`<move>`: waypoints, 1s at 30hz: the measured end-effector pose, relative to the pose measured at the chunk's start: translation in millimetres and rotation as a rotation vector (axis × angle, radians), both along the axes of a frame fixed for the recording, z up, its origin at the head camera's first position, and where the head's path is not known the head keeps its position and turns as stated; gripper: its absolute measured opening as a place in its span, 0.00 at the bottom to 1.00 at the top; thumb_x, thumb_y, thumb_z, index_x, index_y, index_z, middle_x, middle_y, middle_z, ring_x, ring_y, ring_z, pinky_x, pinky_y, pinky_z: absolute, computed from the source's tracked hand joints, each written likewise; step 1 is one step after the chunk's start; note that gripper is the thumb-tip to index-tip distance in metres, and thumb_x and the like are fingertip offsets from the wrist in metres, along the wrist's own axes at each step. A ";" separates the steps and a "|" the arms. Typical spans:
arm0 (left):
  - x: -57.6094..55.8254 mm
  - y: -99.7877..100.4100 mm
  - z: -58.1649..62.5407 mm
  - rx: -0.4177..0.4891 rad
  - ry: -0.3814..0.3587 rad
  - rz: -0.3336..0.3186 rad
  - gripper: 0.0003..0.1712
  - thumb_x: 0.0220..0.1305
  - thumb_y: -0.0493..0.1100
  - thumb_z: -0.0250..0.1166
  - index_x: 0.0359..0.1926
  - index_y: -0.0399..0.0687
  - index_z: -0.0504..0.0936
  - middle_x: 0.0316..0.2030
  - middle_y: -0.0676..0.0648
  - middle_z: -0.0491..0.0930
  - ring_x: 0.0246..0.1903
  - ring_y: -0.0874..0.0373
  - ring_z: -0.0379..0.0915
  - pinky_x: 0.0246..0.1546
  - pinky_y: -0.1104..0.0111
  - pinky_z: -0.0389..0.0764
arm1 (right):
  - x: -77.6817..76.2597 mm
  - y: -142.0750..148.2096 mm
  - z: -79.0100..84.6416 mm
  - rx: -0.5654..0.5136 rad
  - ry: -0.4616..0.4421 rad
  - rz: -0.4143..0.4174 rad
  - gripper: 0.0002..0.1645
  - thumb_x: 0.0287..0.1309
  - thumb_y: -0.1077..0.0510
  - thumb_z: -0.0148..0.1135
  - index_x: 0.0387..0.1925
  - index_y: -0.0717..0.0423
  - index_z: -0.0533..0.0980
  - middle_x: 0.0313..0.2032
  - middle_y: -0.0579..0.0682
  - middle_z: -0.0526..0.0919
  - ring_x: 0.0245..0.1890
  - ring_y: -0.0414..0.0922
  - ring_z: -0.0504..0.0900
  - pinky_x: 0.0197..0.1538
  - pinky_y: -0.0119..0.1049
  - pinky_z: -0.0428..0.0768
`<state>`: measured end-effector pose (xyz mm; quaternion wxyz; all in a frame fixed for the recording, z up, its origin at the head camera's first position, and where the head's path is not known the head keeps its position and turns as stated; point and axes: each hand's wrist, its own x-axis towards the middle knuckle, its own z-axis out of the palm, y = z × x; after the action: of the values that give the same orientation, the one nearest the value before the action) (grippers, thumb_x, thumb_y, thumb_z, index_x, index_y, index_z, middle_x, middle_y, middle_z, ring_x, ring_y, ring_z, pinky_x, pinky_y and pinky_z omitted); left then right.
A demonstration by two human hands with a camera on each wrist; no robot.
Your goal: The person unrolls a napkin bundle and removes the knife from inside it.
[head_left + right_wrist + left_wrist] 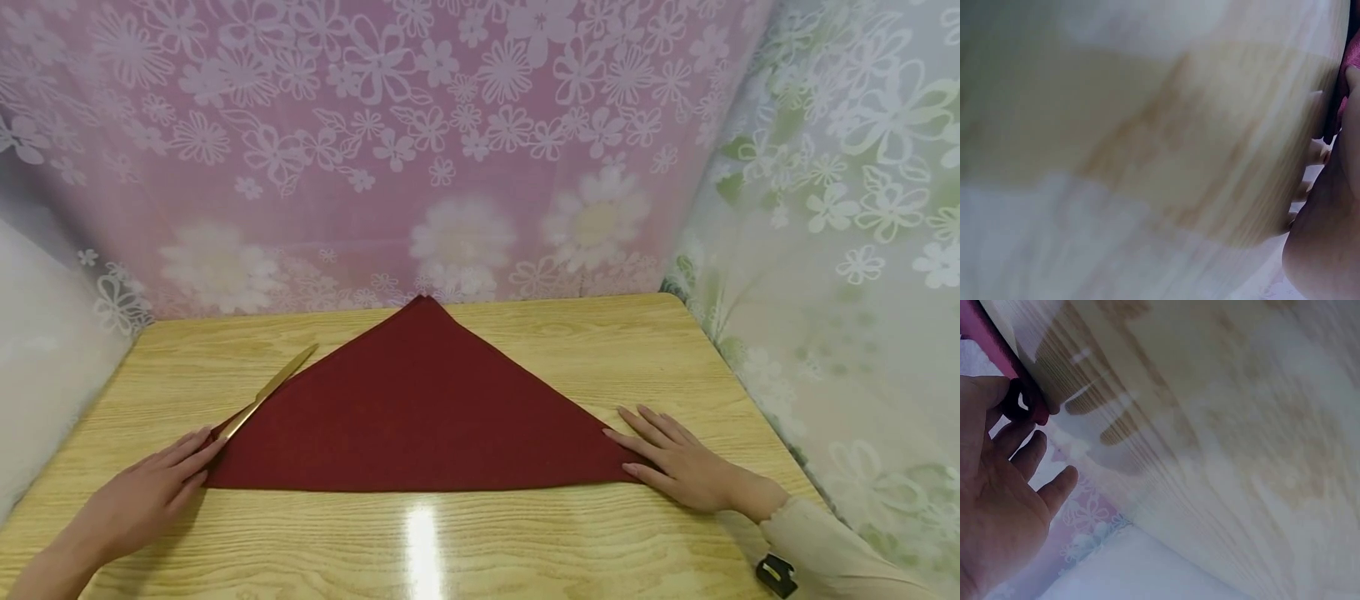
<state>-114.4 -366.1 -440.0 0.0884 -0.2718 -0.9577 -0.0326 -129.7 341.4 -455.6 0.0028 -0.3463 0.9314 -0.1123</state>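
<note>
A dark red cloth napkin (pixel 420 408), folded into a triangle, lies on the wooden table with its point toward the back. At its left corner, my left hand (pixel 146 492) pinches the cloth between thumb and fingers. The left wrist view shows that hand (pixel 1004 487) with its other fingers spread loosely beside the corner. A gold table knife (pixel 273 383) lies slantwise along the napkin's left edge, its handle end beside the left fingers. On the right corner rests my right hand (pixel 686 467), fingers extended and thumb on the cloth. The right wrist view cuts off most of it.
The wood-grain table (pixel 337 542) backs onto a pink flowered curtain (pixel 360 208). A pale flowered curtain (pixel 840 333) hangs at the right. Near the right sleeve (pixel 832 542) is a small black object (pixel 776 575) with a yellow mark.
</note>
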 end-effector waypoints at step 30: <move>1.3 -20.1 0.0 0.049 -0.212 0.161 0.26 0.74 0.48 0.52 0.64 0.35 0.70 0.62 0.32 0.66 0.70 0.47 0.48 0.64 0.80 0.30 | 0.2 -0.9 0.6 0.005 -0.031 -0.018 0.31 0.71 0.51 0.50 0.72 0.44 0.59 0.72 0.59 0.52 0.70 0.63 0.48 0.70 0.41 0.33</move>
<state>-113.1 -386.3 -440.1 -0.0046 -0.1868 -0.9793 -0.0772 -129.5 340.4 -455.0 0.0173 -0.3362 0.9345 -0.1154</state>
